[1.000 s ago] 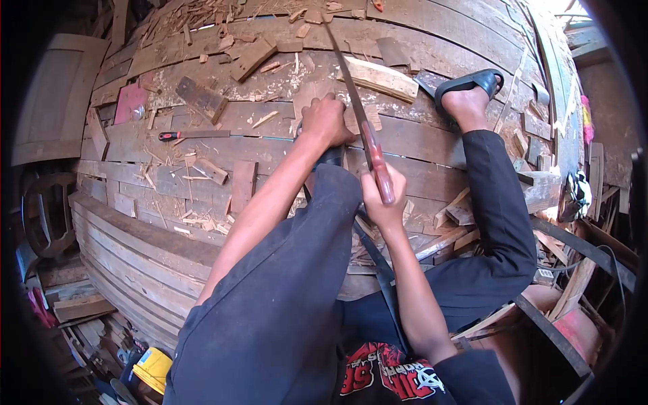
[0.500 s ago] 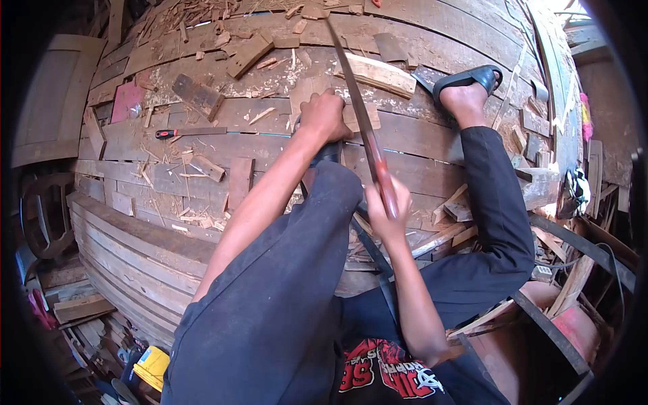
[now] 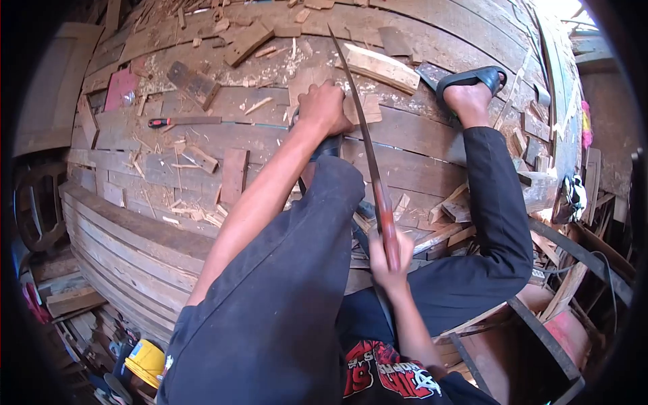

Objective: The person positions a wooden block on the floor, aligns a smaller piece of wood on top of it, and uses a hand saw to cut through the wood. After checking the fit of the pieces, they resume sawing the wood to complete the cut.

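Observation:
A flat wooden board [image 3: 368,109] lies on the plank floor in front of me, with my left hand [image 3: 325,108] pressed down on it, fingers curled over its top. Under that wrist, my left foot in a dark sandal [image 3: 328,147] is partly covered by the arm and knee. My right hand [image 3: 391,251] is wrapped round the red-brown wooden handle of a long handsaw [image 3: 370,152], seen nearly edge-on. Its thin dark blade points away from me and crosses the board just right of my left hand; the teeth do not show.
A red-and-black handled file [image 3: 185,121] lies to the left among shavings and offcuts. Ahead is a pale wood block [image 3: 381,67], near my sandalled right foot [image 3: 469,94]. Stacked planks [image 3: 128,233] stand at left, a yellow container [image 3: 145,362] below them.
My right hand has drawn the handsaw back toward my body, so its handle sits lower in view. My left hand stays on the board; the view has shifted slightly.

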Tool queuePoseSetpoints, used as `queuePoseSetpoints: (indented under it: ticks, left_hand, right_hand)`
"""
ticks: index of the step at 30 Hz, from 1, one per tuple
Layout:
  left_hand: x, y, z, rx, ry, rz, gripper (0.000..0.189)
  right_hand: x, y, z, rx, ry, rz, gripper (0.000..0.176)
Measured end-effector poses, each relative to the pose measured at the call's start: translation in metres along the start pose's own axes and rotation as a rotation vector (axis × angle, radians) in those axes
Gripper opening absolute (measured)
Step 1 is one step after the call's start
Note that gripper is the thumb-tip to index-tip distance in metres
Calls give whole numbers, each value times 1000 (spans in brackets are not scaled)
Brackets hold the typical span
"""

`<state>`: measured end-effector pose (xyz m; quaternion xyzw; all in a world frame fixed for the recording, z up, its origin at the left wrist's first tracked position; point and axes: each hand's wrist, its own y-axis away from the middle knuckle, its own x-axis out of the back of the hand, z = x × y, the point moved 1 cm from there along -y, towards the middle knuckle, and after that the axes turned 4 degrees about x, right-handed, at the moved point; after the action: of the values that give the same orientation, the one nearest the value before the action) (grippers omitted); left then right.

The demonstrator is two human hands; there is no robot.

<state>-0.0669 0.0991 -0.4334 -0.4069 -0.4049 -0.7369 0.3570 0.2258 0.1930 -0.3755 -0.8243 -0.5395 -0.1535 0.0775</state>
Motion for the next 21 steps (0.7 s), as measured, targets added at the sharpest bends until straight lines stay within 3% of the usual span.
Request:
queuePoseSetpoints:
  ticks: [2,4,6,14,21]
  left_hand:
    - [-1,-2,-3,2,-25,9,62]
    - [-2,1,1,-11,-32,5,62]
    - [-5,-2,-2,-15,-22,17,62]
    - [-10,7,21,-116,-169,-63,59]
    - [-8,4,12,-80,-51,-1,57]
  right_hand:
    - [7,25,-6,-97,-55,1,10]
    - [-8,-13,10,-4,-4,-24,15]
    - [-39,-72,32,151,-42,11,7]
    - [-15,-57,1,-28,-83,56,18]
    - [-28,-77,-9,-123,-248,64,28]
